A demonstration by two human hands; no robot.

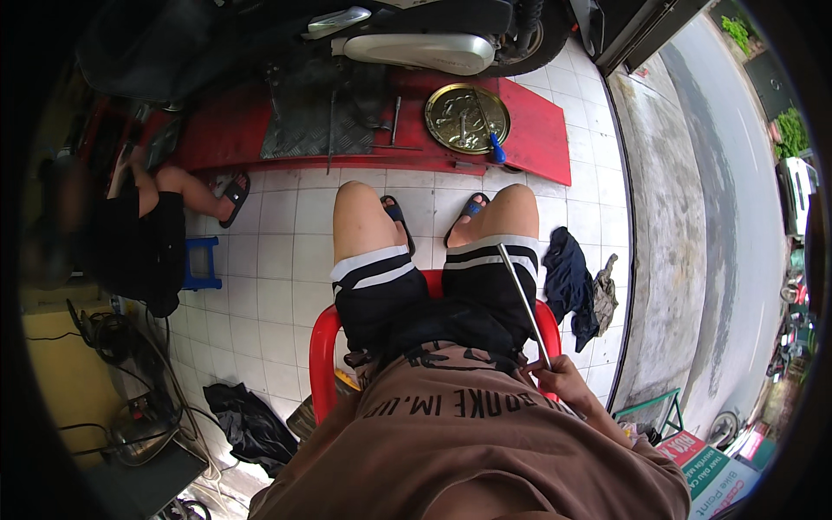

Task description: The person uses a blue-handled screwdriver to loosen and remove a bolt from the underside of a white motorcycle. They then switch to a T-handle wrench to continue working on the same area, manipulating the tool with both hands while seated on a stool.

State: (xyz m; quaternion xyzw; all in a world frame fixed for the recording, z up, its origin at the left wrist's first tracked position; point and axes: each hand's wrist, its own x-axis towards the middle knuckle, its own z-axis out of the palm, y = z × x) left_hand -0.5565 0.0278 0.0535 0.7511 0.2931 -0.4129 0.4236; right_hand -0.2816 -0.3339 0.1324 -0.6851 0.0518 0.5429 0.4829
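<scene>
My right hand is closed around a long, thin silver metal rod beside my right hip. The rod slants up over my right thigh, and its lower end runs back past the hand. I sit on a red plastic chair, and my left hand is hidden from view. In front of my feet lies a low red platform. On it rests a round golden tray with small metal parts, and a blue-handled screwdriver lies across its rim.
A scooter stands on the platform, with long metal tools on a dark mat. Left, another person sits near a blue stool. Dark cloths lie right of my chair; cables and a compressor tank are lower left.
</scene>
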